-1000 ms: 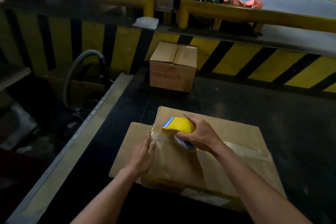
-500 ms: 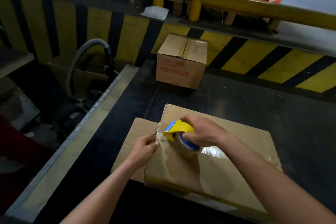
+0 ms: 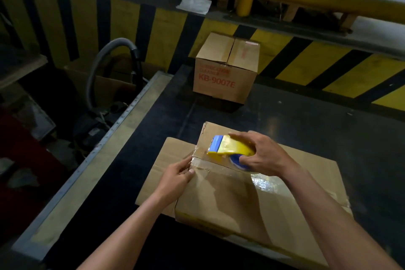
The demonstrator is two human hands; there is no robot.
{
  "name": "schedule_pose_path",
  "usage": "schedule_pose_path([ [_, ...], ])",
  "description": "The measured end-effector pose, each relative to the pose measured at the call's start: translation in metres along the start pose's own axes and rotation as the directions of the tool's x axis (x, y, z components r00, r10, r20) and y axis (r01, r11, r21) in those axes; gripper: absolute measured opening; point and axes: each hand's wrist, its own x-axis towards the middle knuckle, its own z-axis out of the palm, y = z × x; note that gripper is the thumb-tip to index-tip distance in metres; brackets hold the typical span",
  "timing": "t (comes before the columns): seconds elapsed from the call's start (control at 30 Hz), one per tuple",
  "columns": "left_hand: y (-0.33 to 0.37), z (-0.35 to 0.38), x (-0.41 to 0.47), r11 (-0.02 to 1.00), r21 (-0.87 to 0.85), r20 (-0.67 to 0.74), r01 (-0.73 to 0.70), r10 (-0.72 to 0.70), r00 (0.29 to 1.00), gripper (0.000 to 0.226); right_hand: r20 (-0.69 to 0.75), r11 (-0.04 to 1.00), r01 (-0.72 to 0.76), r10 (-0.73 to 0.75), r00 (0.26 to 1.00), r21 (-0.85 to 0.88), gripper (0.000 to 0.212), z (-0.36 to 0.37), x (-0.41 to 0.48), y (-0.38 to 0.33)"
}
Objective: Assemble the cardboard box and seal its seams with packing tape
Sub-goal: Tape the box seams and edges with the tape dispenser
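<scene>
A brown cardboard box (image 3: 236,201) lies on the dark table in front of me, with a flap (image 3: 168,160) sticking out at its left end. Clear packing tape (image 3: 265,182) runs along its top seam. My right hand (image 3: 260,153) grips a yellow and blue tape dispenser (image 3: 228,149) near the box's far left corner. My left hand (image 3: 177,175) pinches the tape end at the left edge of the box, thumb on top.
A closed carton marked KB-9007E (image 3: 225,70) stands farther back on the table (image 3: 306,129). A yellow and black striped barrier (image 3: 328,61) runs behind it. The table's metal edge (image 3: 105,153) lies to the left, with a grey hose (image 3: 109,50) and clutter beyond.
The dispenser has moved a little toward the box's far left corner. My left hand stays at the tape end on the left edge. The camera has come closer.
</scene>
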Motion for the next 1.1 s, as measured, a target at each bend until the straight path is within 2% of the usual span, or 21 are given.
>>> schedule_pose_path([
  [0.13, 0.01, 0.001, 0.001, 1.0, 0.026, 0.019, 0.014, -0.015, 1.0, 0.047, 0.023, 0.976, 0.033, -0.039, 0.999, 0.214, 0.07, 0.014, 0.002, -0.001],
  [0.27, 0.025, 0.003, 0.006, 0.999, -0.047, -0.034, 0.027, -0.028, 0.999, 0.055, -0.005, 0.974, 0.059, -0.06, 0.998, 0.218, 0.072, 0.029, 0.008, -0.006],
  [0.4, 0.036, 0.001, 0.015, 0.991, 0.104, -0.175, -0.082, 0.1, 0.98, 0.031, -0.1, 0.969, 0.108, -0.087, 0.991, 0.222, 0.067, 0.032, 0.01, -0.001],
  [0.47, 0.044, 0.001, 0.018, 0.995, 0.057, -0.208, -0.086, 0.096, 0.973, 0.027, -0.133, 0.964, 0.14, -0.111, 0.985, 0.228, 0.067, 0.035, 0.009, -0.002],
  [0.57, 0.056, -0.001, 0.02, 0.994, -0.11, -0.109, 0.027, -0.04, 0.993, 0.033, -0.183, 0.955, 0.175, -0.133, 0.974, 0.241, 0.069, 0.037, 0.01, -0.002],
  [0.73, 0.062, -0.011, 0.027, 0.966, -0.173, 0.01, 0.193, -0.194, 0.981, 0.038, -0.191, 0.941, 0.222, -0.176, 0.966, 0.254, 0.065, 0.036, 0.014, -0.007],
  [0.9, 0.064, -0.021, 0.029, 0.929, -0.278, 0.094, 0.244, -0.226, 0.97, 0.025, -0.183, 0.934, 0.233, -0.188, 0.965, 0.269, 0.063, 0.038, 0.018, -0.006],
  [1.1, 0.062, -0.028, 0.031, 0.893, -0.319, 0.223, 0.319, -0.256, 0.941, 0.025, -0.182, 0.931, 0.219, -0.171, 0.968, 0.292, 0.063, 0.033, 0.016, -0.004],
])
